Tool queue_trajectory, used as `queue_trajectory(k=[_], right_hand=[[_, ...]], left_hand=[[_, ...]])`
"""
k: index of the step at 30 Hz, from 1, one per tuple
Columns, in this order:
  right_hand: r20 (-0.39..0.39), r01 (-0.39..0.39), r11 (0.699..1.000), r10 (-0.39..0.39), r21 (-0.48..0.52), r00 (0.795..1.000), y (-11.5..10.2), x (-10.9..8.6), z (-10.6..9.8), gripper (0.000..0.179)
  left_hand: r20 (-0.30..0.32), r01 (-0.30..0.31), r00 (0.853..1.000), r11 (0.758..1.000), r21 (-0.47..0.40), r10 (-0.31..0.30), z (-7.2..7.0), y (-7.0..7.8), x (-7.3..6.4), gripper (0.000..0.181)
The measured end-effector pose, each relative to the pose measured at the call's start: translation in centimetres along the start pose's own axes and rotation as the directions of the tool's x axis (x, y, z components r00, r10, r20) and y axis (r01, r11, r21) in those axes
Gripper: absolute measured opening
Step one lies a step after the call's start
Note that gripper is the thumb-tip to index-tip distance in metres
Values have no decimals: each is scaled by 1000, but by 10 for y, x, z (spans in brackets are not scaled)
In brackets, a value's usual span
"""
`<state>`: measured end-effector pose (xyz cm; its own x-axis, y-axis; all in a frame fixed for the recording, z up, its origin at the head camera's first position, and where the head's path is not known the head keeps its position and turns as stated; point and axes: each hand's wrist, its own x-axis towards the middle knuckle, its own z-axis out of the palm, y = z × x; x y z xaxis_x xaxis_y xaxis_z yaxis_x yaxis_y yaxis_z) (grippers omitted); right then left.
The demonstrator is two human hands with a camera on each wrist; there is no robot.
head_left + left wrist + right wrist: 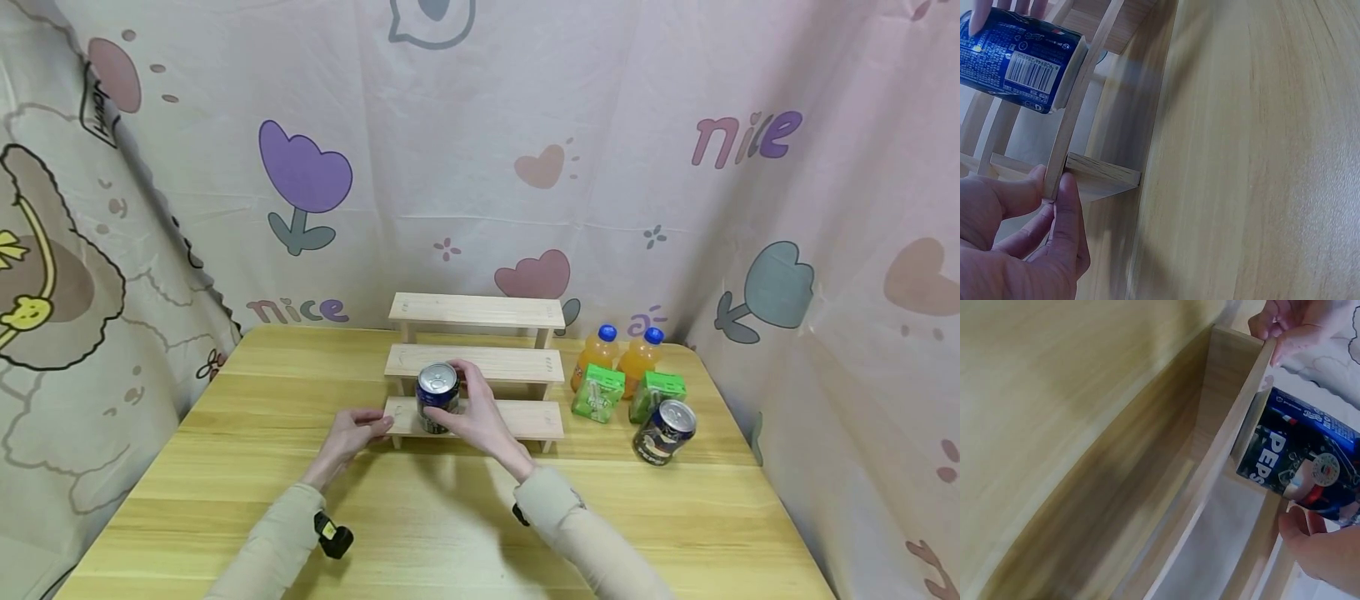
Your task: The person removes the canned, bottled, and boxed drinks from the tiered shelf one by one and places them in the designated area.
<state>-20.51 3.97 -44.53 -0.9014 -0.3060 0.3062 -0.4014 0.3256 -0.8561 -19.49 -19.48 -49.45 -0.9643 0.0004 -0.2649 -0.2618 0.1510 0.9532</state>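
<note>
A dark blue Pepsi can [437, 385] stands upright on the left part of the lowest step of a three-step wooden shelf [521, 419]. My right hand [483, 421] holds it from the right side, thumb at the front and fingers behind. In the right wrist view, the base of the can [1304, 464] is right at the step's surface. My left hand [351, 437] pinches the left end of that same step. The left wrist view shows its thumb on top and its fingers [1067, 215] under the board.
At the right of the shelf stand two orange juice bottles [597, 354] with blue caps, two green drink cartons [598, 393] in front of them, and a second dark can [664, 432] nearest me. A printed curtain [450, 167] hangs behind the wooden table [420, 533].
</note>
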Motion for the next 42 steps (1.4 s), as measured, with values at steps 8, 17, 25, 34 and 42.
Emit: queue_trajectory(k=[8, 17, 25, 34, 42], right_hand=[[-41, 22, 999, -24, -46, 999, 1, 5, 8, 74], [-72, 39, 996, -45, -75, 996, -1, 2, 4, 72], [-102, 27, 999, -29, -21, 994, -7, -5, -8, 72], [-148, 9, 1000, -6, 18, 989, -9, -16, -24, 72], [-189, 27, 999, -21, 28, 982, -11, -27, -42, 73]], left_hand=[[-13, -6, 1000, 1000, -4, 6, 1, -2, 1, 42], [-12, -8, 1000, 1000, 2, 8, 1, -1, 0, 43], [-8, -6, 1000, 1000, 7, 6, 1, -1, 0, 44], [-5, -16, 1000, 1000, -5, 16, 0, -1, -1, 43], [-6, -19, 1000, 1000, 0, 19, -1, -2, 0, 44]])
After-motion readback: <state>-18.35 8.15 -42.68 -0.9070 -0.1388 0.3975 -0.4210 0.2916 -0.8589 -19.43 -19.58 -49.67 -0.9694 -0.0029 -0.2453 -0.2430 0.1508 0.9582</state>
